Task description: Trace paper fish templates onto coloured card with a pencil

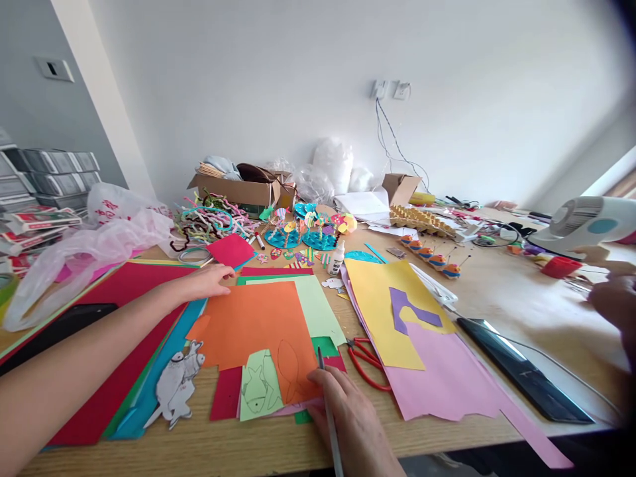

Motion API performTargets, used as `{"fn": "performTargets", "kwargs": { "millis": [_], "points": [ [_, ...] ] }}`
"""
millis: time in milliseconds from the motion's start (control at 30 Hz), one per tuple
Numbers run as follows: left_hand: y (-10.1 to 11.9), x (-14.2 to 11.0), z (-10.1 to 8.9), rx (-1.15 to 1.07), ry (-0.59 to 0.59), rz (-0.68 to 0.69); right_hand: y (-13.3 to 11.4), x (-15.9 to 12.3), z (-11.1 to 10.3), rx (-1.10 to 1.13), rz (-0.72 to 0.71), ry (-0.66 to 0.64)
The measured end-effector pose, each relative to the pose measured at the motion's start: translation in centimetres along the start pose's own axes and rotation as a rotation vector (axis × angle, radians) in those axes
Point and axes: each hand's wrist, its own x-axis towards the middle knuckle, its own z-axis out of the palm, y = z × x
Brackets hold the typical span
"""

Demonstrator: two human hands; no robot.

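My right hand (355, 421) is closed around a slim grey pencil (328, 417), its tip upward, at the lower right corner of an orange paper sheet (253, 315). A fish outline (289, 364) is drawn on that corner. Beside it lies a light green piece (258, 391) with a fish drawn on it. My left hand (206, 283) rests at the orange sheet's upper left edge with fingers extended, just below a crimson paper square (231, 250). White fish cut-outs (175, 384) lie left of the sheet. Red-handled scissors (368, 363) sit to its right, partly under yellow paper (392, 305).
Stacked coloured sheets (144, 311) with a dark phone (69, 331) fill the left. Pink paper (442, 377) and a black tablet (521, 371) lie right. A glue bottle (336, 260) stands behind. Another person's hand (616, 298) is near a white fan (586, 225).
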Motion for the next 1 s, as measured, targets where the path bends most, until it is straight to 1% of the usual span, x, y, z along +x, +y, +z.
{"fn": "performTargets", "kwargs": {
  "millis": [133,300,467,567,667,767,833,933,967,1000],
  "points": [
    [0.3,1.2,0.9,0.06,-0.098,0.01,0.0,0.0,0.3,0.016,0.023,0.005],
    [0.0,2.1,1.1,0.064,-0.174,-0.015,-0.5,0.2,0.4,0.026,0.051,0.066],
    [-0.5,2.8,1.2,0.026,-0.22,-0.052,-0.8,0.3,0.1,0.029,0.055,0.073],
    [-0.8,3.1,0.9,-0.013,-0.243,-0.058,-1.0,0.2,-0.1,0.029,0.067,0.067],
    [-0.4,3.0,0.0,-0.079,-0.252,-0.052,-1.2,0.2,-0.2,0.037,0.057,0.083],
    [0.9,2.2,-1.6,-0.191,-0.219,-0.035,-1.2,0.2,-0.1,0.051,0.049,0.112],
    [2.2,1.1,-2.9,-0.302,-0.178,-0.017,-0.9,0.2,0.1,0.074,0.046,0.163],
    [4.2,-1.0,-4.7,-0.504,-0.103,0.003,-0.3,0.0,0.6,0.115,0.044,0.285],
    [4.7,-1.7,-5.1,-0.562,-0.066,-0.005,0.0,0.0,0.7,0.118,0.051,0.322],
    [5.2,-2.3,-5.5,-0.612,-0.004,-0.02,0.2,-0.1,0.9,0.116,0.059,0.348]
  ]
}}
